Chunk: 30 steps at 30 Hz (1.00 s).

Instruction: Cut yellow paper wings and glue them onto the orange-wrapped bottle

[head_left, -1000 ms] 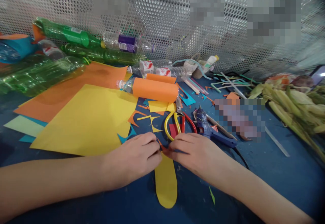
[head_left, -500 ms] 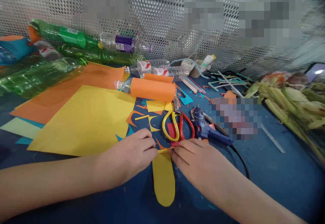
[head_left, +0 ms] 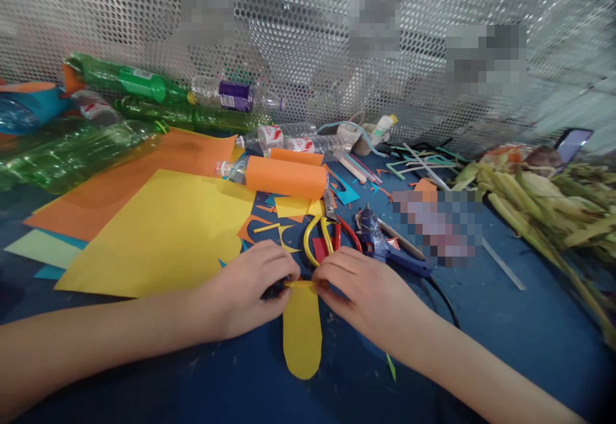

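A yellow paper strip with a rounded lower end [head_left: 302,334] lies between my hands on the blue table, its top edge folded. My left hand [head_left: 257,286] pinches the fold's left corner, and my right hand [head_left: 359,289] pinches the right corner. Just beyond the right fingers are scissors with one yellow and one red handle [head_left: 308,238]. A blue glue gun [head_left: 385,241] rests to the right of them. Behind the scissors lies a bottle wrapped in orange paper [head_left: 287,177].
Large yellow sheet [head_left: 163,231] and orange sheet [head_left: 106,186] lie at left, with green bottles [head_left: 91,148] behind. Paper scraps [head_left: 286,237] are scattered ahead. Straws [head_left: 359,169] and corn husks [head_left: 543,199] lie toward the right. A perforated metallic sheet [head_left: 298,45] stands behind.
The view has shifted slightly. Both hands have drawn a little closer over the folded top of the yellow strip, and my right hand now covers more of the scissors' handles.
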Available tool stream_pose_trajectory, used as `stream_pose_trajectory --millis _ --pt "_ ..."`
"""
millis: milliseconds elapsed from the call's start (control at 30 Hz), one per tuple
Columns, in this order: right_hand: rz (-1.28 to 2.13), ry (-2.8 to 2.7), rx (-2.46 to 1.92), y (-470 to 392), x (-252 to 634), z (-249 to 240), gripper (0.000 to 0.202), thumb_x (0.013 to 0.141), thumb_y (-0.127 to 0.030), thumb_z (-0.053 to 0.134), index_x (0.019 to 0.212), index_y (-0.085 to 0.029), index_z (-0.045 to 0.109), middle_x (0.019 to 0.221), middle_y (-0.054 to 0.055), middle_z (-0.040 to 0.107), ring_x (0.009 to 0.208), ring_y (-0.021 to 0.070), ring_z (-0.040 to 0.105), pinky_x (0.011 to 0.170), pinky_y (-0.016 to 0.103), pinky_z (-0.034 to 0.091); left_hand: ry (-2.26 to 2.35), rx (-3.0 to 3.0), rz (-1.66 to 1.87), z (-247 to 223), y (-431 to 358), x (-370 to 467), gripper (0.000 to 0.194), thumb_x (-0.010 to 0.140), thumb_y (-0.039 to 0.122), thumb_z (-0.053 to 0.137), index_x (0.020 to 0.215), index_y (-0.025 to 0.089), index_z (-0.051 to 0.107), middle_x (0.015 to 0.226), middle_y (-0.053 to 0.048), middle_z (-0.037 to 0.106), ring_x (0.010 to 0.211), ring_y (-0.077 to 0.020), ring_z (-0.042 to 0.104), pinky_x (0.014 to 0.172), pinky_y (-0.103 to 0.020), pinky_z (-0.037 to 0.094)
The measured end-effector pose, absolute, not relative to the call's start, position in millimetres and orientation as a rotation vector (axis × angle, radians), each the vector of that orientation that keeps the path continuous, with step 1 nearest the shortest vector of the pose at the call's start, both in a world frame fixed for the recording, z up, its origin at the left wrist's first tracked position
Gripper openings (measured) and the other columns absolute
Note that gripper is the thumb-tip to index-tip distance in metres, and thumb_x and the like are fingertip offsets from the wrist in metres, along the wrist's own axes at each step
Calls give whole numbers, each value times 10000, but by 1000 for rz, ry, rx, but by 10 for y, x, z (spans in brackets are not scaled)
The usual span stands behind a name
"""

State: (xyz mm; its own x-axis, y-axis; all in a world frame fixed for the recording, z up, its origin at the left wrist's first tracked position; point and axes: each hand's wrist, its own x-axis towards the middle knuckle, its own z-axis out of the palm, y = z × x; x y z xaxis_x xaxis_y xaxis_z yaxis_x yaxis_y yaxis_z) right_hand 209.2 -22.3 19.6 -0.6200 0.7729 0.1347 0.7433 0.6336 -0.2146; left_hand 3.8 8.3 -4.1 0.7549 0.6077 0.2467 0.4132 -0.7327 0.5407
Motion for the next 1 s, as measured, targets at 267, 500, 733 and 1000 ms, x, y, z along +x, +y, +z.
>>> stream_pose_trajectory --millis 267,500,733,1000 --pt "274 -2328 -1203 -224 2087 252 110 805 -105 539 853 -193 586 858 37 640 824 161 602 747 308 513 839 2183 756 18 106 33 82 792 131 534 826 195 573 782 21 623 722 -114 573 684 -240 473" --pt "582 -2211 -1270 -293 2064 232 157 826 -247 585 981 -228 605 887 18 673 793 141 639 707 253 536 800 2182 819 14 65 8 70 821 158 529 829 198 586 781 7 629 729 -121 577 688 -252 479" --pt "399 -2236 -1193 -283 2062 179 115 866 -203 531 931 -210 625 830 12 685 757 135 645 696 251 515 786 2135 899 38 51 21 66 819 168 552 847 183 610 793 -2 651 726 -110 594 692 -234 488" --pt "-150 -2479 -923 -302 2053 229 163 898 -138 465 983 -112 601 843 64 703 734 166 648 712 304 542 782 2034 909 37 47 32 77 789 131 573 820 175 627 780 5 671 705 -99 612 675 -209 506"
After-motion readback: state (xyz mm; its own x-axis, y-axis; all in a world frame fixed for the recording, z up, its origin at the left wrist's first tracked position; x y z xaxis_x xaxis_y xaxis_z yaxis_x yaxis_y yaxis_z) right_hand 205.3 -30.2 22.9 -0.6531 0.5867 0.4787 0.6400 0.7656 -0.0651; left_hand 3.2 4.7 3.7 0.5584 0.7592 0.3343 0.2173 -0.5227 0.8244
